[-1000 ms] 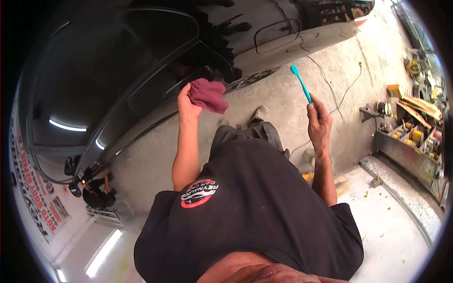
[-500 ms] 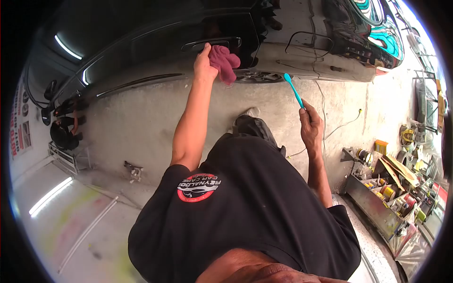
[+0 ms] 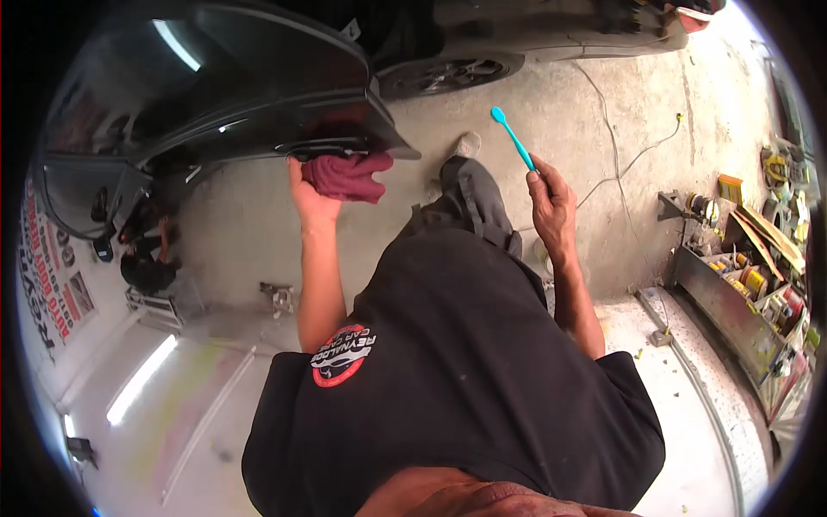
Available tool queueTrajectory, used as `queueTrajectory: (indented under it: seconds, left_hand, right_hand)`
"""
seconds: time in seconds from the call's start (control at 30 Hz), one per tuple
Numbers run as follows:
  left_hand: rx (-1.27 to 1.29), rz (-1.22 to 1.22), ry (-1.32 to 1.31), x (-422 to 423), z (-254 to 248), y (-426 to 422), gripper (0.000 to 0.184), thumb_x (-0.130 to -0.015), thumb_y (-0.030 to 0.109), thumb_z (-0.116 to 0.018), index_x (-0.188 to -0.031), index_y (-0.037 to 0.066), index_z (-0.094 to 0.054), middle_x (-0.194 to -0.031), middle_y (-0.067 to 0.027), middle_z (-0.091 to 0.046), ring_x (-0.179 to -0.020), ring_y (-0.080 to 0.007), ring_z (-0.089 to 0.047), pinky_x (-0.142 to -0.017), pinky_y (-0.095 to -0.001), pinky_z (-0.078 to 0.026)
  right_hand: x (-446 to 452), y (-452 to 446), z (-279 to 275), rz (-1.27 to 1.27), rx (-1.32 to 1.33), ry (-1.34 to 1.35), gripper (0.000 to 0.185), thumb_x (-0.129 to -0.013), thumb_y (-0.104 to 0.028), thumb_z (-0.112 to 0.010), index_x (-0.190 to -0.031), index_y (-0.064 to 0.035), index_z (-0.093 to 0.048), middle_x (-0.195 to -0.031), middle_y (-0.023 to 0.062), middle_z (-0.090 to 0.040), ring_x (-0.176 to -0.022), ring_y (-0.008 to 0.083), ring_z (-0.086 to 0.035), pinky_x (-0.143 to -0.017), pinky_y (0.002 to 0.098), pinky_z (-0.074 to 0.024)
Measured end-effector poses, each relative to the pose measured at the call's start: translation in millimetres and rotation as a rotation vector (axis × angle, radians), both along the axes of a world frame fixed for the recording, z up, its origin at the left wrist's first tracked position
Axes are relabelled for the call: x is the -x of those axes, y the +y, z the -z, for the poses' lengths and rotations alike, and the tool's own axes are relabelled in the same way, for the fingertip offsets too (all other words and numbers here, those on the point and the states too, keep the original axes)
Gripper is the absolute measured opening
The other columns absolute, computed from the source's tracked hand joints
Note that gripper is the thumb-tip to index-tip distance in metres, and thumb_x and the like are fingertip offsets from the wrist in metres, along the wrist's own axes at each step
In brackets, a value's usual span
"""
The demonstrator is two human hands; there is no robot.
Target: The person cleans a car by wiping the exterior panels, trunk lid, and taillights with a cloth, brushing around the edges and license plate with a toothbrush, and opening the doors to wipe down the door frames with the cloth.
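Note:
My left hand (image 3: 314,200) is closed around a bunched maroon cloth (image 3: 349,177), and its fingertips are at the handle (image 3: 326,148) of a glossy black car door (image 3: 258,112). The cloth covers part of the handle area. The door stands open, its rear edge apart from the car body. In my right hand (image 3: 551,202) is a turquoise toothbrush (image 3: 513,140), gripped by the lower end between thumb and fingers. Its head points up and to the left, over the concrete floor, touching nothing. The bristles cannot be made out.
The car's rear wheel (image 3: 448,76) shows beyond the door. A cable (image 3: 616,146) runs across the floor (image 3: 551,103). At the right, a metal rack (image 3: 732,289) holds tapes and cans, with wood pieces (image 3: 762,241) behind. Another person (image 3: 148,269) crouches at the far left.
The door has swung outward from the body, bringing the rear wheel into fuller view. My left hand and the cloth have moved with its handle. The toothbrush stays in my right hand.

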State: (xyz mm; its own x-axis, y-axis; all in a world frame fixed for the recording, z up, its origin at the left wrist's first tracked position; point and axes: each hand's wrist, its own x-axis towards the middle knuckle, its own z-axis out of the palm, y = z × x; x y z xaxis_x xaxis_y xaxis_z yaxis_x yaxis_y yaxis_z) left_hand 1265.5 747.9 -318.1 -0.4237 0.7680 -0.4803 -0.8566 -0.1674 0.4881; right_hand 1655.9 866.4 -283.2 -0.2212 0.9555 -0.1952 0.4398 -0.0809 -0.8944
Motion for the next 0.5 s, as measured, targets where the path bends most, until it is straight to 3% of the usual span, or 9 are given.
queueTrajectory:
  seconds: [0.07, 0.17, 0.4, 0.5]
  left_hand:
    - [-0.021, -0.083, -0.007, -10, -4, -41, 0.065, -0.11, 0.052, -0.029, -0.147, 0.001, -0.045, -0.153, -0.0189, -0.048, -0.138, -0.0404, -0.048, -0.116, -0.0576, -0.038]
    - [0.126, -0.142, -0.053, -18, -3, -102, 0.06, -0.11, 0.049, -0.033, -0.146, 0.003, -0.047, -0.149, -0.0178, -0.052, -0.136, -0.038, -0.05, -0.116, -0.0538, -0.04]
    - [0.646, -0.532, 0.231, -52, -50, -183, 0.047, -0.106, 0.035, -0.048, -0.134, -0.001, -0.059, -0.131, -0.0175, -0.066, -0.121, -0.0338, -0.062, -0.107, -0.0447, -0.049]
    - [0.823, -0.586, 0.329, -50, -73, -204, 0.046, -0.104, 0.036, -0.052, -0.13, -0.001, -0.062, -0.126, -0.0162, -0.068, -0.115, -0.0296, -0.064, -0.102, -0.0423, -0.05]
  right_hand:
    - [1, -3, 4, -0.019, -0.016, 0.062, 0.028, -0.101, -0.018, -0.063, -0.125, -0.0042, -0.07, -0.073, 0.0075, -0.061, -0.068, 0.0135, -0.055, -0.065, 0.03, -0.0465]
    - [15, 10, -6, -0.154, 0.029, 0.066, 0.029, -0.102, -0.018, -0.063, -0.126, -0.0032, -0.07, -0.076, 0.0065, -0.063, -0.07, 0.0125, -0.055, -0.067, 0.0291, -0.0477]
    - [46, 87, 5, -0.527, -0.025, 0.146, 0.029, -0.102, -0.014, -0.064, -0.128, -0.0024, -0.07, -0.089, 0.0071, -0.071, -0.082, 0.0084, -0.058, -0.075, 0.0252, -0.0491]
    - [44, 128, -5, -0.574, -0.038, 0.037, 0.03, -0.103, -0.016, -0.063, -0.129, -0.0045, -0.069, -0.075, 0.0011, -0.06, -0.071, 0.0083, -0.051, -0.065, 0.0261, -0.045]
